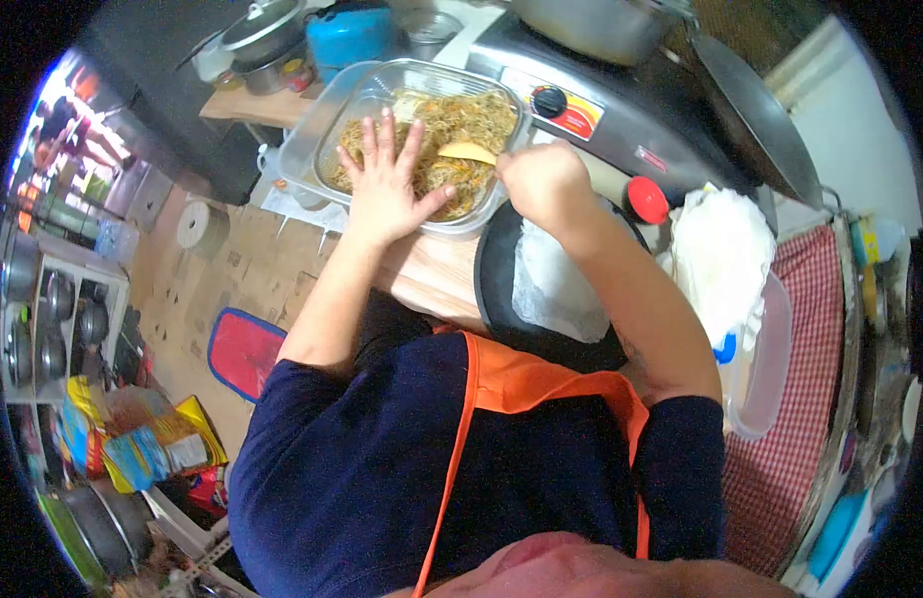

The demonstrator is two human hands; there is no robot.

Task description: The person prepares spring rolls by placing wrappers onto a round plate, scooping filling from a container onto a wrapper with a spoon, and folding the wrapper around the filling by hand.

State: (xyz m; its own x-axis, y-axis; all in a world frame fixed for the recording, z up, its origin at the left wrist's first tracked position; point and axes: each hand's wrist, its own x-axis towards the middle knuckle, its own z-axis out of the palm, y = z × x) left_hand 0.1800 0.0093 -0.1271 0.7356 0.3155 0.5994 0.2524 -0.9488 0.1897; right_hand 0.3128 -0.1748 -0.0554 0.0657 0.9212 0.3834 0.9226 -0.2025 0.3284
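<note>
A clear plastic container (332,189) holds a noodle and shredded vegetable mixture (471,115). My left hand (384,189) is spread over the near left part of it, fingers apart, with nothing in its grip; I cannot tell how firmly it touches the mixture. Closed around the handle of a yellow spoon (467,151), my right hand (549,184) is at the container's right rim. The spoon's bowl lies at the mixture, while its handle is hidden in my fist. Below my right forearm, a thin white wrapper sheet (556,284) lies on a round black plate (493,269).
A steel gas stove (621,120) with a large pot (596,25) and a wok (756,120) stands behind. To the right are a red lid (646,199), a pile of white wrappers (723,259) and a plastic tub (766,369). A blue container (350,38) stands back left.
</note>
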